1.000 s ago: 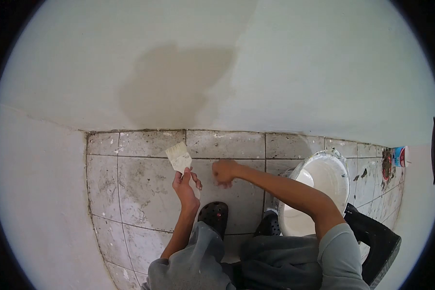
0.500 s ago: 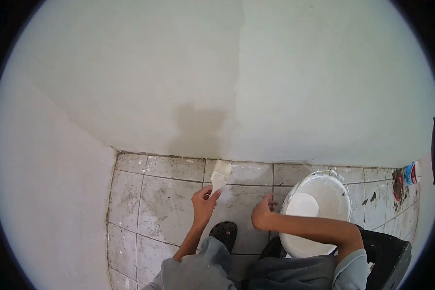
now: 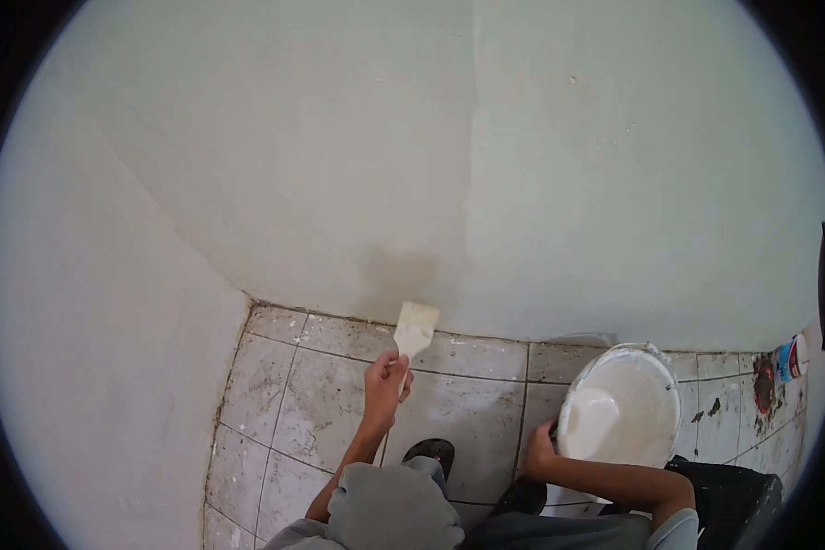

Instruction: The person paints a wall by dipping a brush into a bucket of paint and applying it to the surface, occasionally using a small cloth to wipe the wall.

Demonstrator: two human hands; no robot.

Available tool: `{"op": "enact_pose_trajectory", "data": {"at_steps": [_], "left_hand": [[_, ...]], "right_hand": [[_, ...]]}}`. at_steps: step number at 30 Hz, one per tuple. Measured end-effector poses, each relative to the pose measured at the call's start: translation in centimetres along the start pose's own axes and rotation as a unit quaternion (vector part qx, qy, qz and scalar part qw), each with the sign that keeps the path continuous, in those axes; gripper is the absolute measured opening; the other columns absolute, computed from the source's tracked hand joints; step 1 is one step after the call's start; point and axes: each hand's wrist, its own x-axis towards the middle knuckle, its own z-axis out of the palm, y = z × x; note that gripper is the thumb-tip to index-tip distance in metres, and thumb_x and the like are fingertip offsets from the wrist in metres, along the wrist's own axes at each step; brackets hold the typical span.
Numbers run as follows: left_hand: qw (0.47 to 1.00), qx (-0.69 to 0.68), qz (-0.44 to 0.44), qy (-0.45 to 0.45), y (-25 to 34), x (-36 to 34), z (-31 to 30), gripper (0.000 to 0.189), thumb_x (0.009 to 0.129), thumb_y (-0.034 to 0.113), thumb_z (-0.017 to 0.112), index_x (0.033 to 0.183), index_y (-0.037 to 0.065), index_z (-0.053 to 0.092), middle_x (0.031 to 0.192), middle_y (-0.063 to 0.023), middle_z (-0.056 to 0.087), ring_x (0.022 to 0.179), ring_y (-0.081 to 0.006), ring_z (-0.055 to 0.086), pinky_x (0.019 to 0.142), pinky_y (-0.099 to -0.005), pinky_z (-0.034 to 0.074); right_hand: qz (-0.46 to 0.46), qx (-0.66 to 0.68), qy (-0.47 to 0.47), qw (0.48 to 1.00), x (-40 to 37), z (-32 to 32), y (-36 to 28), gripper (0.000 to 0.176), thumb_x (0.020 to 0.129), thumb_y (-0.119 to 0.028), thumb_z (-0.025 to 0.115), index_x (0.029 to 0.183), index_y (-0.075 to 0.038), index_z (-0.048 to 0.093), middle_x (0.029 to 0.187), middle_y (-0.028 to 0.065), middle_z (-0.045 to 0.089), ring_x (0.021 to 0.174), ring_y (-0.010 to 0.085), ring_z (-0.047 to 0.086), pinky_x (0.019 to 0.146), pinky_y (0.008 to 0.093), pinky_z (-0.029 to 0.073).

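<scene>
My left hand (image 3: 387, 385) is closed round the handle of a paint brush (image 3: 416, 328). The bristles, coated off-white, point up at the foot of the wall (image 3: 339, 165). On the right, my right hand (image 3: 539, 453) grips the left side of a white paint bucket (image 3: 666, 403), near its rim; some of its fingers are hidden against the bucket. The bucket leans, and pale paint (image 3: 599, 414) pools toward its left side.
Stained floor tiles (image 3: 330, 412) run along the wall to a corner on the left. A blue, red and white container (image 3: 788, 360) lies at the far right near dark debris. A black object (image 3: 729, 495) stands behind the bucket. My dark shoe (image 3: 434, 451) is between my arms.
My right hand has moved right and down from in front of the bucket onto its side. The bucket now tilts more. The brush has turned its broad face to view.
</scene>
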Motion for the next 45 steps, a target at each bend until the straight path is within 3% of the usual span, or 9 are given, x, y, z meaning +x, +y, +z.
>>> {"op": "enact_pose_trajectory", "data": {"at_steps": [9,15,18,23,29,34,37,40,45], "left_hand": [[0.979,0.04,0.199,-0.002,8.7,3.5,3.7,0.024,0.097,0.02,0.055,0.104,-0.002,0.06,0.06,0.0016,0.05,0.047,-0.0037,0.04,0.038,-0.0199,0.028],[0.99,-0.045,0.137,0.006,-0.5,8.6,1.3,0.023,0.097,0.024,0.057,0.098,0.001,0.061,0.059,0.0011,0.05,0.045,-0.004,0.04,0.036,-0.0203,0.027],[0.996,-0.004,0.082,0.036,-8.5,9.1,-1.3,0.021,0.097,0.023,0.057,0.091,0.003,0.06,0.056,0.0027,0.048,0.043,-0.0028,0.037,0.036,-0.0206,0.025],[0.997,-0.008,-0.053,0.059,-14.4,7.9,-2.8,0.022,0.096,0.022,0.057,0.085,0.003,0.061,0.055,0.0006,0.049,0.041,-0.0052,0.039,0.035,-0.022,0.026],[0.992,0.064,-0.068,0.08,-4.7,8.6,-0.3,0.023,0.095,0.021,0.057,0.088,0.0,0.063,0.056,-0.0015,0.051,0.039,-0.0062,0.037,0.034,-0.0226,0.026],[0.998,-0.001,0.06,0.014,9.7,3.4,2.7,0.026,0.097,0.022,0.055,0.099,-0.001,0.065,0.058,0.0007,0.051,0.043,-0.0029,0.037,0.035,-0.0184,0.023],[0.989,-0.017,0.149,0.005,12.2,2.6,3.9,0.027,0.097,0.024,0.055,0.102,0.0,0.065,0.059,0.0024,0.049,0.045,-0.0017,0.038,0.036,-0.0173,0.022],[0.989,-0.025,0.147,0.018,9.4,4.5,3.4,0.028,0.097,0.026,0.056,0.104,0.001,0.064,0.059,0.0031,0.049,0.046,-0.0015,0.038,0.037,-0.0175,0.023],[0.996,-0.013,0.028,0.087,-6.8,7.8,-1.2,0.026,0.097,0.026,0.056,0.099,0.001,0.063,0.056,0.0023,0.048,0.043,-0.0033,0.037,0.036,-0.0204,0.025]], "right_hand": [[0.058,-0.093,-0.113,0.987,4.0,4.1,3.1,0.043,0.085,-0.021,0.052,0.123,-0.002,0.062,0.127,0.0186,0.059,0.117,0.0436,0.054,0.097,0.0688,0.036],[-0.054,0.213,0.028,0.975,-0.9,0.0,8.7,0.037,0.085,-0.028,0.06,0.117,-0.011,0.067,0.125,0.0113,0.062,0.114,0.0331,0.059,0.091,0.0656,0.041],[-0.112,0.257,0.103,0.955,0.5,1.5,7.3,0.038,0.081,-0.027,0.062,0.117,-0.014,0.064,0.11,0.0102,0.068,0.105,0.032,0.064,0.086,0.064,0.044],[-0.18,0.287,0.082,0.937,-0.9,-0.7,8.2,0.042,0.084,-0.027,0.062,0.124,-0.015,0.06,0.116,0.01,0.066,0.108,0.0306,0.063,0.089,0.0618,0.044],[-0.2,0.301,0.127,0.924,-0.1,-2.2,8.0,0.036,0.084,-0.025,0.061,0.118,-0.014,0.062,0.11,0.0103,0.068,0.101,0.0301,0.066,0.083,0.0576,0.047],[-0.223,0.317,0.165,0.907,-0.6,-3.4,8.9,0.034,0.084,-0.024,0.06,0.116,-0.012,0.062,0.1,0.0102,0.069,0.094,0.0298,0.068,0.076,0.0501,0.05],[-0.24,0.337,0.167,0.895,-0.5,-3.4,9.2,0.034,0.084,-0.025,0.06,0.115,-0.011,0.062,0.099,0.0121,0.069,0.093,0.0307,0.068,0.075,0.0474,0.052],[-0.245,0.349,0.176,0.887,-0.1,-3.2,9.5,0.035,0.084,-0.028,0.06,0.114,-0.01,0.062,0.099,0.0137,0.069,0.093,0.0315,0.068,0.075,0.0464,0.053],[-0.24,0.392,0.163,0.873,-0.4,-2.5,10.2,0.037,0.085,-0.031,0.061,0.114,-0.008,0.061,0.099,0.0152,0.068,0.095,0.033,0.067,0.077,0.0469,0.053]]}}
